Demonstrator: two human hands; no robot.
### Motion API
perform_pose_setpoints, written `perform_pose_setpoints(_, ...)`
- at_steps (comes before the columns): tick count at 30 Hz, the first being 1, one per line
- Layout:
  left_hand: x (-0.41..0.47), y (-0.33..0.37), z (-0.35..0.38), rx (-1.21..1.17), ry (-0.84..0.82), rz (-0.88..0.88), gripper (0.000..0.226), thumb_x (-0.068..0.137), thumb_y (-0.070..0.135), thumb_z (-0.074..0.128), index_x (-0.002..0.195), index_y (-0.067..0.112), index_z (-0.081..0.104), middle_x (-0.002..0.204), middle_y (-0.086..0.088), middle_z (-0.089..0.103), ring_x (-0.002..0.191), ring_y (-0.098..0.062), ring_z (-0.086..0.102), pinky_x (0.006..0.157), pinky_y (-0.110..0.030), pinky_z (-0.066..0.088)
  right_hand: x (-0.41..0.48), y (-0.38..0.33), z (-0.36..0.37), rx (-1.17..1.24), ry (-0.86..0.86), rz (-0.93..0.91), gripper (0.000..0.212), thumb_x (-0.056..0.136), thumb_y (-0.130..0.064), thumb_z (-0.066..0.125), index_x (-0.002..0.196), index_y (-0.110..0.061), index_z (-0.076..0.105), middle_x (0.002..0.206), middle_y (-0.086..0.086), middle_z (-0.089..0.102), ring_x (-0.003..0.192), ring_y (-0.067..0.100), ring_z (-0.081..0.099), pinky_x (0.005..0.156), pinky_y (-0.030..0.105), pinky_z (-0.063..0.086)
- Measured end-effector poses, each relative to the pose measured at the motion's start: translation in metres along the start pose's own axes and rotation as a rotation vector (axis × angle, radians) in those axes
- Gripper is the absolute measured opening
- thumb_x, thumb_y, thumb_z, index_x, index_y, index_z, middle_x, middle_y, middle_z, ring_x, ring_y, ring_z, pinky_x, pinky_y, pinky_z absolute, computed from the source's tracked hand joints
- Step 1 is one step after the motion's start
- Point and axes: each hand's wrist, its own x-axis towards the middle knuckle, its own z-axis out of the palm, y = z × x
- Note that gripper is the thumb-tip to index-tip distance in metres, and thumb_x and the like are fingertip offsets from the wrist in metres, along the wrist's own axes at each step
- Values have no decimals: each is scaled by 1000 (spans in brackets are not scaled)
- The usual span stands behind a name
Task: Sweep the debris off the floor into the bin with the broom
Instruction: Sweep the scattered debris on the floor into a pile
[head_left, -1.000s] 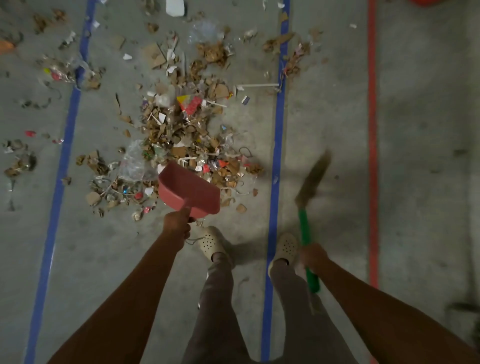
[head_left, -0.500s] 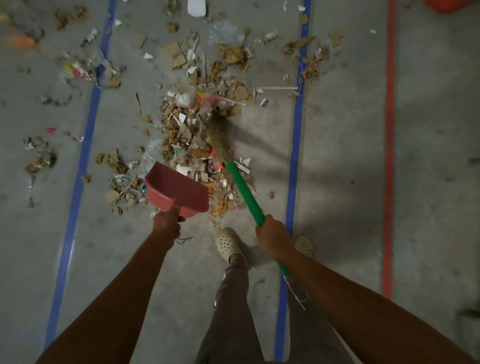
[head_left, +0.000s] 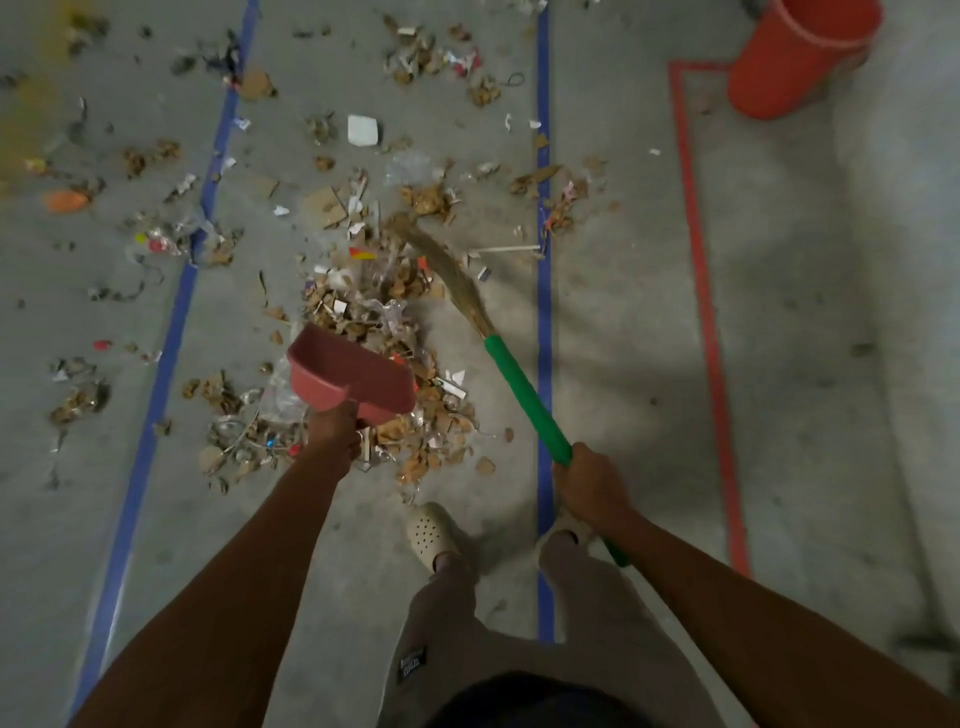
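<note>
A heap of debris (head_left: 374, 306), cardboard scraps, paper and clear plastic, lies on the grey floor ahead of my feet. My left hand (head_left: 335, 428) is shut on the handle of a pink dustpan (head_left: 353, 376), held at the near edge of the heap. My right hand (head_left: 587, 478) grips the green handle of a broom (head_left: 524, 397). Its straw bristles (head_left: 441, 265) reach into the far right side of the heap. An orange bin (head_left: 795, 57) stands at the top right, well away from the heap.
Loose debris (head_left: 150, 239) is scattered to the left and far across the floor. Two blue tape lines (head_left: 544, 312) and a red tape outline (head_left: 706, 312) run along the floor. My feet in pale clogs (head_left: 431, 535) stand just behind the heap.
The broom swung from the right side into the heap, and its bristles now sit farther right and beyond the heap. The view has tilted up, bringing the orange bin into sight.
</note>
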Motion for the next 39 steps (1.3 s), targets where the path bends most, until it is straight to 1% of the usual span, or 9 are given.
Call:
perform_pose_setpoints(4, -24, 11, 43, -28, 34, 22, 45, 97, 32, 63, 117, -7, 55, 76, -13, 56, 28, -5, 36, 32, -13, 29, 11, 38, -37, 20, 34, -41, 28, 100, -31, 50, 109, -5, 54, 92, 11, 64, 75, 27, 59, 65, 33, 48)
perform_pose_setpoints(10, -68, 39, 134, -31, 35, 32, 26, 100, 25, 59, 112, 3, 52, 74, -11, 52, 24, -4, 34, 31, -10, 26, 41, 104, -117, 5, 84, -119, 24, 98, -30, 52, 107, -7, 54, 87, 8, 61, 75, 26, 60, 64, 30, 44)
perform_pose_setpoints(13, -83, 49, 183, -37, 18, 53, 29, 99, 25, 59, 117, 3, 52, 76, -10, 54, 33, -8, 46, 31, -13, 31, 63, 131, -150, -1, 90, -123, 26, 98, -29, 53, 109, -6, 55, 97, 14, 67, 86, 31, 65, 65, 29, 43)
perform_pose_setpoints(15, -88, 55, 211, -19, -18, 54, 32, 99, 29, 58, 116, 3, 54, 75, -9, 54, 39, -11, 44, 34, -15, 32, 76, 144, -167, 11, 93, -109, 27, 98, -29, 54, 110, -6, 56, 99, 14, 67, 89, 32, 66, 67, 29, 43)
perform_pose_setpoints(22, -63, 78, 286, -40, -48, 45, 33, 94, 35, 66, 83, 5, 54, 66, -11, 53, 38, -14, 36, 36, -17, 28, 134, 163, -209, 82, 104, -57, 29, 96, -31, 57, 110, -6, 60, 98, 12, 68, 89, 29, 65, 69, 31, 46)
perform_pose_setpoints(27, -22, 109, 339, 15, -20, 32, 30, 98, 31, 59, 99, 3, 51, 69, -10, 51, 26, -7, 30, 33, -12, 25, 205, 163, -242, 113, 54, 3, 31, 95, -33, 57, 110, -5, 61, 101, 13, 68, 93, 31, 66, 77, 35, 52)
perform_pose_setpoints(31, 32, 138, 387, -15, -27, -6, 25, 98, 31, 58, 99, 7, 50, 71, -11, 51, 28, -5, 29, 35, -12, 25, 276, 167, -268, 204, -11, 126, 29, 94, -33, 57, 106, -7, 61, 93, 12, 67, 83, 31, 68, 72, 41, 58)
perform_pose_setpoints(35, 84, 174, 435, 38, -46, -111, 25, 99, 34, 57, 90, 11, 50, 70, -8, 51, 33, -6, 29, 33, -13, 25, 341, 168, -312, 306, -13, 252, 21, 98, -26, 57, 101, -5, 57, 74, 6, 60, 58, 20, 59, 46, 28, 46)
perform_pose_setpoints(39, 127, 205, 479, 62, -49, -140, 27, 97, 34, 59, 96, 7, 58, 72, -9, 55, 32, -7, 30, 32, -15, 24, 419, 182, -358, 433, 49, 421, 23, 95, -20, 60, 90, 2, 63, 66, 13, 61, 51, 24, 58, 46, 29, 47)
